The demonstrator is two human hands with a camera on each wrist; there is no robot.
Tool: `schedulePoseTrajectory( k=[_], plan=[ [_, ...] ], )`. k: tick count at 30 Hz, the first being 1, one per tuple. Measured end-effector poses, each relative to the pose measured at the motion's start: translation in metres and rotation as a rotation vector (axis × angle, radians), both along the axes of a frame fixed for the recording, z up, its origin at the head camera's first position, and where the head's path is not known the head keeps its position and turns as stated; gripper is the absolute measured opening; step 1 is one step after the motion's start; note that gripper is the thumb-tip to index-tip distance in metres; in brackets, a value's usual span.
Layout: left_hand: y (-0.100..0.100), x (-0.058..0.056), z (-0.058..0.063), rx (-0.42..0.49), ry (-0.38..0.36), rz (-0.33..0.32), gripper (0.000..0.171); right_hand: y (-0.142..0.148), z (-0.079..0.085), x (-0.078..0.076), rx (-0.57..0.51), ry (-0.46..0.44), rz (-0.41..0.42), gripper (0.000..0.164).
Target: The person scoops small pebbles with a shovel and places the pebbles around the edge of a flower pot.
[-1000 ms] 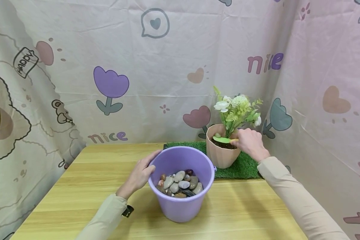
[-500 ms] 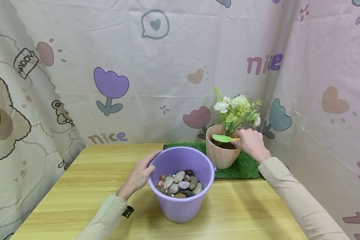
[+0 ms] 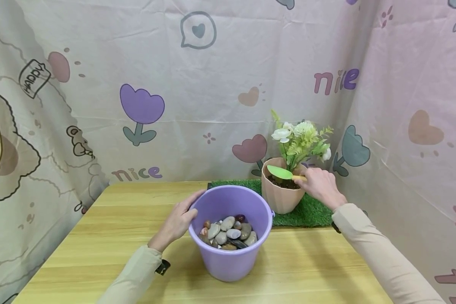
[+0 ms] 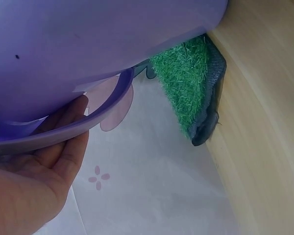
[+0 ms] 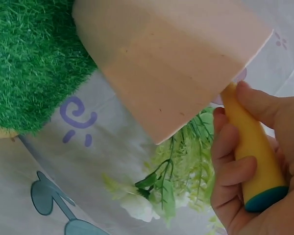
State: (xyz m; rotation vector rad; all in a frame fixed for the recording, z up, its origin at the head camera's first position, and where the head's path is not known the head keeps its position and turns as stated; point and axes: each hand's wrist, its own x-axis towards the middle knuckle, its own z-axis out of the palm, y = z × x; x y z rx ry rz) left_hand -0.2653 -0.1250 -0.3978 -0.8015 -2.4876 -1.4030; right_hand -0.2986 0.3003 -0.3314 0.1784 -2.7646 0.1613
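In the head view my left hand (image 3: 176,220) holds the rim of a purple bucket (image 3: 229,264) at its left side. The left wrist view has the fingers between the bucket's wall and its purple carrying handle (image 4: 105,105). Several smooth stones (image 3: 228,234) in grey, brown and white lie in the bucket. My right hand (image 3: 321,185) grips a small garden trowel by its yellow handle (image 5: 252,147), which ends in a teal cap. The trowel's bare green blade (image 3: 279,172) is over the opening of a pink flowerpot (image 3: 283,198) with dark soil (image 3: 286,183) inside.
White flowers with green leaves (image 3: 302,135) rise from the pot. Under the pot lies a green artificial grass mat (image 3: 313,213), on the back right of the wooden table (image 3: 144,207). A printed cloth (image 3: 197,84) hangs close behind and beside the table.
A stone seen at the trowel's blade one second ago has left it. The blade has tilted and its tip has risen a little. My left hand and the bucket have stayed in place.
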Motion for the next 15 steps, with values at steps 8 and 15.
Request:
schedulePoseTrajectory(
  k=[8,15],
  plan=[
    [0.0003,-0.0003,0.0019,0.002,-0.011,-0.002,0.062,0.0011,-0.0009,-0.0004,-0.054,0.048,0.021,0.032],
    [0.0002,0.0008,0.0019,-0.004,-0.018,0.006,0.061,-0.0008,-0.0029,-0.0003,-0.052,0.028,0.047,0.031]
  ],
)
